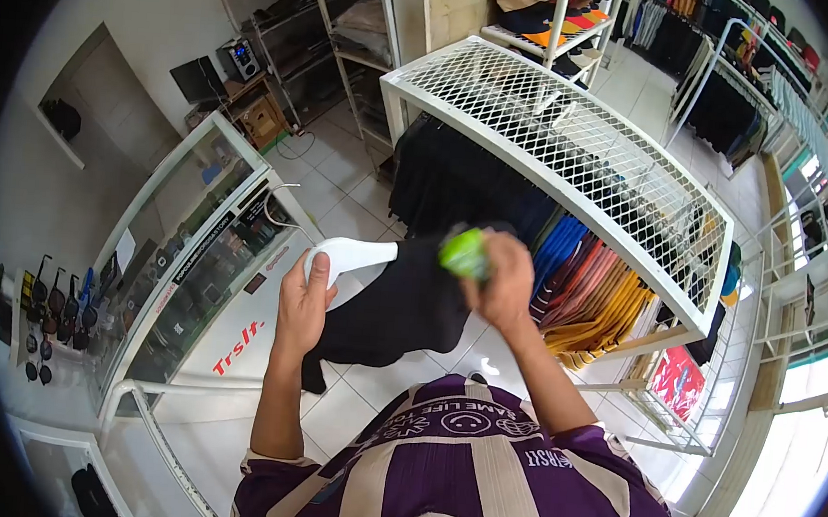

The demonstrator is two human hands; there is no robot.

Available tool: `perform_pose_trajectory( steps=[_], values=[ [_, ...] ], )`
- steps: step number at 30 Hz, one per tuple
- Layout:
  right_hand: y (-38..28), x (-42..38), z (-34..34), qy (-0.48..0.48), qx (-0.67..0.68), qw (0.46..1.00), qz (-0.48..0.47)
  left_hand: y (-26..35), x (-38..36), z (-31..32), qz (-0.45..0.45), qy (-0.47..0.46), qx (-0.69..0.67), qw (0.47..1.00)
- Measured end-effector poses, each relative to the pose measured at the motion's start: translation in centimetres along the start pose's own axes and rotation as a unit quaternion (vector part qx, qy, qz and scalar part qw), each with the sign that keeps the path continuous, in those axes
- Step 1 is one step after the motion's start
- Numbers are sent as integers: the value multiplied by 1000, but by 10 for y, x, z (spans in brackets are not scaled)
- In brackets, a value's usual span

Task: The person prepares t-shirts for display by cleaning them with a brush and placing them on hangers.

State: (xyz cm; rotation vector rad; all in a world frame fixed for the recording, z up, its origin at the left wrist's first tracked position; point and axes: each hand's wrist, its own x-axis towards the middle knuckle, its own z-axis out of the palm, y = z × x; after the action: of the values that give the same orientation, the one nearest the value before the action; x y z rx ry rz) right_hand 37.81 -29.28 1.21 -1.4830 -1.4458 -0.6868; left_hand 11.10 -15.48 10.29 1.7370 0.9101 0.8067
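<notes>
Head view: my left hand (303, 301) grips white hanger (347, 254) carrying black garment (401, 306), just left of mesh rack (576, 145). Right hand (504, 279) clamps green item (463, 252) against garment top.

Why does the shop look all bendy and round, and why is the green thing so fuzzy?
In the head view, a fisheye lens curves the white mesh rack and the glass counter, with dark corners around the picture. The green thing in the right hand is blurred, likely from motion. The left hand on the white hanger is sharper. The window at the lower right is glaring white.
</notes>
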Motion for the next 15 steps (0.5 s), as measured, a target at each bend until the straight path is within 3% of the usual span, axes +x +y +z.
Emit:
perform_pose_trajectory(
  steps=[2, 4, 6, 10, 12, 14, 15],
  values=[
    [30, -8, 2, 44, -82, 969, 229, 11, 1, 1, -15, 24, 29, 999],
    [44, -11, -15, 69, -110, 932, 337, 10, 5, 3, -17, 30, 31, 999],
    [30, -3, -32, 102, -92, 949, 286, 8, 11, 9, -12, -13, -18, 1000],
    [-26, 16, -43, 25, 3, 993, 111, 24, 17, 43, -1, -32, -13, 999],
    [-13, -2, -40, -19, -32, 993, 111, 28, 20, 50, 16, -68, -11, 997],
    [32, -17, -39, 64, -87, 975, 193, 36, 19, 52, 17, -63, 12, 998],
    [48, -26, -44, 71, -124, 947, 288, 38, 19, 51, 17, -63, 9, 998]
  ],
)
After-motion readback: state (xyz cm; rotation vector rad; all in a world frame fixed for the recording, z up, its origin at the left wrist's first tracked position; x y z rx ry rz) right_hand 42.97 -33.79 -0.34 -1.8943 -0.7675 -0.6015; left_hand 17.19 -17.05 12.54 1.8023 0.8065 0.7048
